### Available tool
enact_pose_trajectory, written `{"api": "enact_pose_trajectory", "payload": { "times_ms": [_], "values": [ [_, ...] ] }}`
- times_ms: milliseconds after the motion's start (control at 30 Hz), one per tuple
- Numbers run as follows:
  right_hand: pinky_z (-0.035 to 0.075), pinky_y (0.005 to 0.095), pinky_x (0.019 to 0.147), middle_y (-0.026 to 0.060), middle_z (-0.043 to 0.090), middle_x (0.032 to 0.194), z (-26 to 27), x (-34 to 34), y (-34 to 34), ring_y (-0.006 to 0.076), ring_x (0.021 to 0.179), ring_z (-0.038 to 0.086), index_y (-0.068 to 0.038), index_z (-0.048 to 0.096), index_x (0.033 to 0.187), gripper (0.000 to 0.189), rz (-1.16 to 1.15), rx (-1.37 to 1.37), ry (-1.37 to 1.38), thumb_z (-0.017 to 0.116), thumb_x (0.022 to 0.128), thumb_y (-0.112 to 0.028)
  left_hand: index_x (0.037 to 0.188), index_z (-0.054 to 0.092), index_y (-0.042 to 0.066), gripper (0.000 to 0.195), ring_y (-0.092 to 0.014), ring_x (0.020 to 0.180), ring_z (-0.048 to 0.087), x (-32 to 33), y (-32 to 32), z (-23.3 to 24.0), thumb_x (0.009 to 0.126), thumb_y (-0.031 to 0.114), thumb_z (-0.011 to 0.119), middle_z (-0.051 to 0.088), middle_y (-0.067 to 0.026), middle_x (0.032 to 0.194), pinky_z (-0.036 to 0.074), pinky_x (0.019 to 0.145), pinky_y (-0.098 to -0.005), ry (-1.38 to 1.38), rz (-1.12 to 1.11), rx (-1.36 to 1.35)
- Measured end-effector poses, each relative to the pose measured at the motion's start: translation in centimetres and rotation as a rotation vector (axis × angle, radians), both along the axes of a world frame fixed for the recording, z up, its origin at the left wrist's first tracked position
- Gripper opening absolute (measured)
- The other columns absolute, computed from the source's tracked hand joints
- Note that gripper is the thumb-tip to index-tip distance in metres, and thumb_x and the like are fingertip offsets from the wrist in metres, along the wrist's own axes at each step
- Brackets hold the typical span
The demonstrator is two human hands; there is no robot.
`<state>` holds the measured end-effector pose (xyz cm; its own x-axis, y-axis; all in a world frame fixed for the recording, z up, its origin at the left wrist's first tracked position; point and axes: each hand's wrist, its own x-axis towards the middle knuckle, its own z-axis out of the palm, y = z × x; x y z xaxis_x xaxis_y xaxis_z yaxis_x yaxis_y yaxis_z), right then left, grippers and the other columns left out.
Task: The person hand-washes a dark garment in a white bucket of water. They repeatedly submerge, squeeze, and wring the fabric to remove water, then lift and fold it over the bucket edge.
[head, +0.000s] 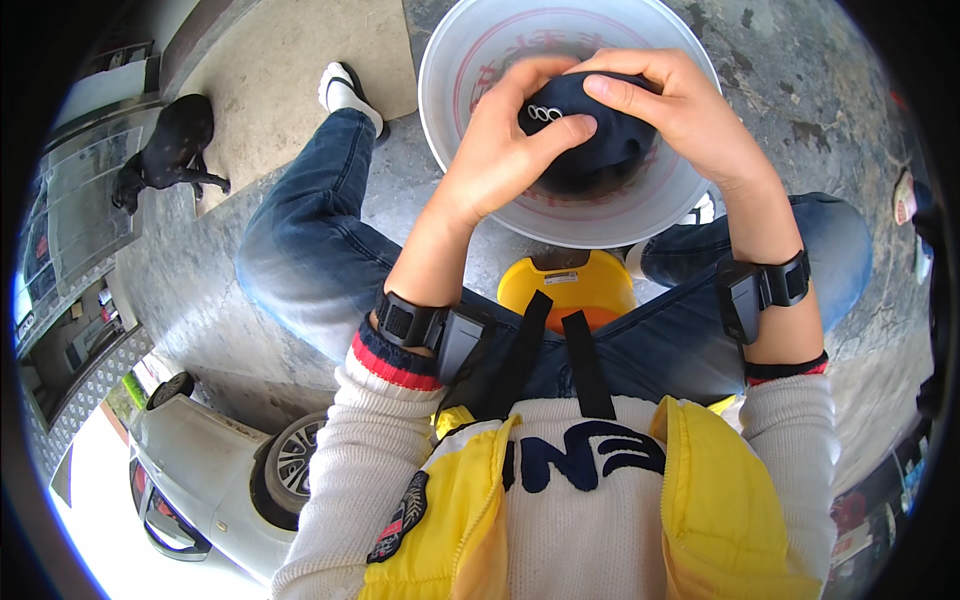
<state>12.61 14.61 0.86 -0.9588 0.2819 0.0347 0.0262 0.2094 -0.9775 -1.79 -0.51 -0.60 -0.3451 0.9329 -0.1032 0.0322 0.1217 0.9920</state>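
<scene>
Both hands hold a dark navy cloth item, maybe a cap (615,146), over a round white plastic tub (442,97). Small pale rings show on the cloth's left side. My left hand (510,135) grips that side, its thumb lying on top and its fingers partly hidden behind. On the upper right edge, my right hand (652,94) grips the cloth with the thumb across it. Reddish writing shows through the tub's wall. What lies at the tub's bottom is mostly hidden by the hands and cloth.
A yellow plastic stool (525,281) shows between my legs, just below the tub. A black dog (176,146) is on the left. A silver car (202,450) stands at lower left. Shoes (904,196) lie at the far right on the concrete floor (840,97).
</scene>
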Motion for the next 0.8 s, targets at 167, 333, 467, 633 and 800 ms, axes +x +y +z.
{"api": "enact_pose_trajectory", "payload": {
  "times_ms": [167,333,467,633,800],
  "values": [
    [0.047,0.0286,0.088,0.0050,0.067,0.103,-0.6,0.3,1.8,0.0119,0.096,0.062,-0.008,0.065,0.113,0.024,-0.260,-0.160,-0.186,0.051,0.097,-0.020,0.102,0.063,-0.005,0.034,-0.027,0.093,0.063,-1.3,-0.3,0.1,0.072,0.006,0.050,0.067,-0.0144,0.101,0.049,0.090,-0.0340,-0.881,0.383,0.035],
    [0.048,0.0276,0.085,0.0068,0.066,0.104,-4.0,0.0,0.2,0.0167,0.096,0.063,-0.004,0.062,0.116,0.026,-0.211,0.179,-0.330,0.053,0.092,-0.010,0.105,0.061,-0.006,0.043,-0.034,0.099,0.062,-2.0,-1.2,-0.3,0.068,0.012,0.050,0.066,-0.0195,0.106,0.046,0.097,-0.0417,-1.190,0.296,0.123],
    [0.047,0.0258,0.083,0.0066,0.066,0.103,-5.2,-0.2,0.1,0.0188,0.093,0.062,-0.002,0.063,0.110,0.025,-0.115,0.336,-0.431,0.061,0.088,-0.012,0.100,0.063,-0.006,0.038,-0.031,0.095,0.063,-2.2,-1.6,0.3,0.072,0.015,0.048,0.066,-0.0187,0.103,0.048,0.094,-0.0381,-1.175,0.270,0.181],
    [0.043,0.0250,0.088,-0.0034,0.065,0.098,-2.2,1.3,4.0,0.0100,0.094,0.058,-0.009,0.066,0.109,0.022,-0.425,-0.059,-0.091,0.061,0.093,-0.024,0.100,0.063,-0.002,0.024,-0.025,0.093,0.065,-3.2,-1.4,1.4,0.083,0.015,0.057,0.068,-0.0140,0.099,0.049,0.090,-0.0324,-0.974,0.401,0.174],
    [0.043,0.0197,0.071,-0.0020,0.059,0.083,-0.2,1.6,3.8,0.0060,0.078,0.054,-0.005,0.061,0.093,0.019,-0.538,-0.388,0.064,0.049,0.100,-0.018,0.098,0.067,-0.001,0.021,-0.015,0.076,0.066,-3.1,-1.0,0.8,0.083,0.014,0.068,0.069,-0.0083,0.087,0.051,0.074,-0.0238,-0.385,0.337,-0.090]
  ]
}}
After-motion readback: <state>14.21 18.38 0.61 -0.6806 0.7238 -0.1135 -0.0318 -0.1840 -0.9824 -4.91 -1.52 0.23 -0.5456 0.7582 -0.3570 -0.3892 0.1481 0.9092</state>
